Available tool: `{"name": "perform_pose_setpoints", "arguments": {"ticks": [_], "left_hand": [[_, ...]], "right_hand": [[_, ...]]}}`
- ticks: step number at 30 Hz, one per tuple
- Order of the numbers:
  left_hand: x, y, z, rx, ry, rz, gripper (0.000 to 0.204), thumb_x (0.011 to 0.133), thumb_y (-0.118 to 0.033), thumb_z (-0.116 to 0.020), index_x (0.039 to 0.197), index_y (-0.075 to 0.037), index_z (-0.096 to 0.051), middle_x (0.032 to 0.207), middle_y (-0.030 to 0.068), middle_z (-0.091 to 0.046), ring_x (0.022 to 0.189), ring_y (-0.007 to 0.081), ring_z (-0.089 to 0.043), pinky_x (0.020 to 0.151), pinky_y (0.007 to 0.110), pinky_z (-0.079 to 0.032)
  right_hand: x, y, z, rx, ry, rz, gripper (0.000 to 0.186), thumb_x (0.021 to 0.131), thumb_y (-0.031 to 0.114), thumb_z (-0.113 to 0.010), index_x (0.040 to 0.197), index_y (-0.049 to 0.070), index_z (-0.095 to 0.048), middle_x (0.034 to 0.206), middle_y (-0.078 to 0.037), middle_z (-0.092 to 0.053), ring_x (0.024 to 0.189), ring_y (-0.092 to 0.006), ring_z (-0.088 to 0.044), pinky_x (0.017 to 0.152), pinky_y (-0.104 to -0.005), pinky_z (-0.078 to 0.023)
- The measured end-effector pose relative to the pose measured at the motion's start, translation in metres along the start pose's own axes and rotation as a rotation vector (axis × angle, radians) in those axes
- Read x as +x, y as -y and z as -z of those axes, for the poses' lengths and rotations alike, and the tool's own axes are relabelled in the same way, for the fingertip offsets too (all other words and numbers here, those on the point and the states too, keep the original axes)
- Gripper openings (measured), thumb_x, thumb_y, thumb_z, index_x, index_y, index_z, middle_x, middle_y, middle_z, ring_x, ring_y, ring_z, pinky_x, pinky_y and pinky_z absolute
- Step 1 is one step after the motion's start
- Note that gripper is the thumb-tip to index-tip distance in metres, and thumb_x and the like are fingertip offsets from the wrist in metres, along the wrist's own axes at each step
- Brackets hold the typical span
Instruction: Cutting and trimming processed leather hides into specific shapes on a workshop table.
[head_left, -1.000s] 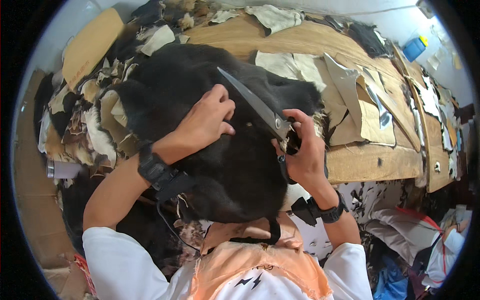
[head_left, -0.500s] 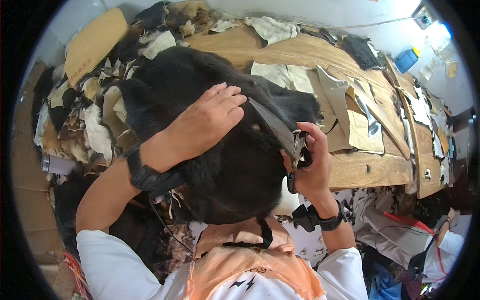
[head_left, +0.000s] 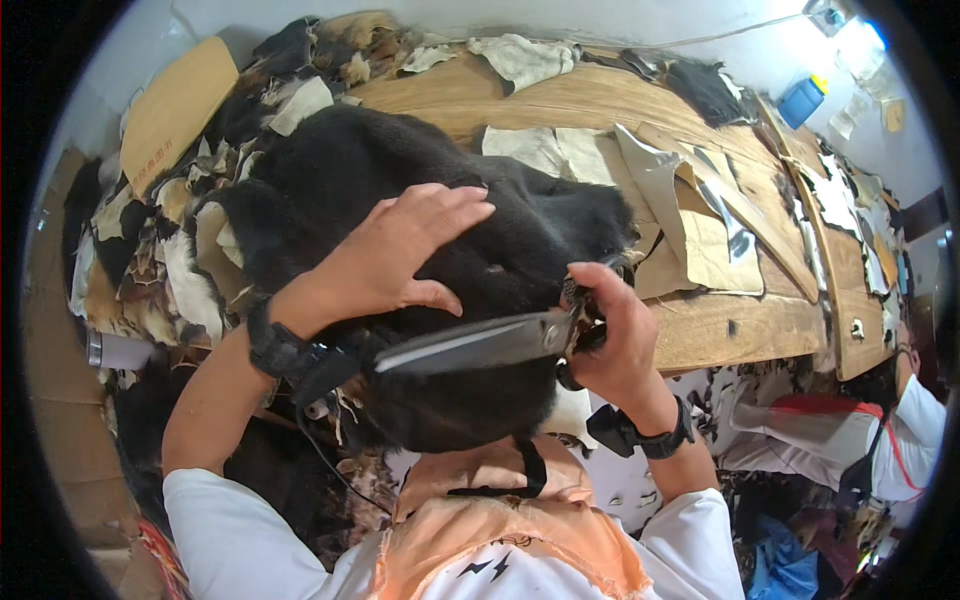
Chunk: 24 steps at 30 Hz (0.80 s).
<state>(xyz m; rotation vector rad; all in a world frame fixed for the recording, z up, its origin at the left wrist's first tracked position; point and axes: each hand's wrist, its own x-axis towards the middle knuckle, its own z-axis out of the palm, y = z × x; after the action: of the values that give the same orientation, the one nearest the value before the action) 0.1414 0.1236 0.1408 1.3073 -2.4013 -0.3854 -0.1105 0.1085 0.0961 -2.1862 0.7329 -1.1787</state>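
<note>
A large black fur pelt (head_left: 350,160) drapes over the near edge of the wooden table and down in front of me. My left hand (head_left: 405,245) lies on the fur, palm down, with its fingers stretched out and the thumb spread toward me. In my right hand (head_left: 622,335) is a pair of scissors (head_left: 480,343), its handles partly hidden by my fingers. The long metal blades point left across the pelt, just below my left thumb, and are slightly blurred. I cannot tell whether the blades touch the fur.
Pale hide pieces (head_left: 715,245) lie on the wooden table (head_left: 740,330) to the right. Mixed fur scraps (head_left: 185,265) pile up at the left, with a tan board (head_left: 180,110) above them. A tumbler (head_left: 120,351) lies at far left. Another person (head_left: 905,440) is at the lower right.
The scissors have swung from pointing up and left, by my left fingertips, to pointing left and lower. My left thumb has spread away from the fingers.
</note>
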Motion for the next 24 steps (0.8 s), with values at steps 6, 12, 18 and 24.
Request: {"name": "perform_pose_setpoints", "arguments": {"ticks": [6,12,18,24], "left_hand": [[-0.002,0.002,-0.014,0.116,0.04,0.073,0.067,0.058,-0.022,-0.077,0.118,-0.011,-0.05,0.122,0.0088,-0.047,0.111,0.0275,-0.044,0.093,0.039,-0.034],[-0.004,0.011,-0.024,0.115,-0.002,0.079,0.047,0.06,-0.006,-0.07,0.104,-0.007,-0.055,0.093,0.0082,-0.053,0.093,0.0278,-0.049,0.082,0.038,-0.036],[0.0,-0.007,-0.016,0.223,-0.099,0.039,0.031,0.06,0.002,-0.066,0.09,-0.006,-0.059,0.08,0.0068,-0.049,0.082,0.0264,-0.048,0.074,0.037,-0.035],[0.004,-0.019,-0.016,0.283,-0.217,0.016,0.026,0.058,0.005,-0.065,0.081,-0.006,-0.059,0.076,0.0057,-0.047,0.078,0.0255,-0.047,0.069,0.036,-0.034]], "right_hand": [[0.005,0.005,-0.004,-0.151,0.103,0.328,0.063,0.052,-0.009,-0.06,0.113,-0.002,-0.045,0.077,-0.011,-0.052,0.064,-0.0269,-0.048,0.063,-0.0352,-0.042],[0.003,0.008,-0.008,-0.225,0.119,0.372,0.048,0.064,-0.005,-0.057,0.11,-0.003,-0.047,0.07,-0.007,-0.049,0.062,-0.0236,-0.047,0.062,-0.034,-0.042],[-0.002,0.005,0.002,-0.347,0.106,0.319,0.036,0.072,0.002,-0.056,0.108,0.001,-0.05,0.074,-0.008,-0.051,0.069,-0.0237,-0.05,0.068,-0.0346,-0.042],[0.005,0.008,0.002,-0.325,0.132,0.276,0.039,0.073,0.002,-0.055,0.11,0.013,-0.05,0.122,-0.018,-0.05,0.115,-0.0347,-0.046,0.088,-0.0434,-0.037]]}}
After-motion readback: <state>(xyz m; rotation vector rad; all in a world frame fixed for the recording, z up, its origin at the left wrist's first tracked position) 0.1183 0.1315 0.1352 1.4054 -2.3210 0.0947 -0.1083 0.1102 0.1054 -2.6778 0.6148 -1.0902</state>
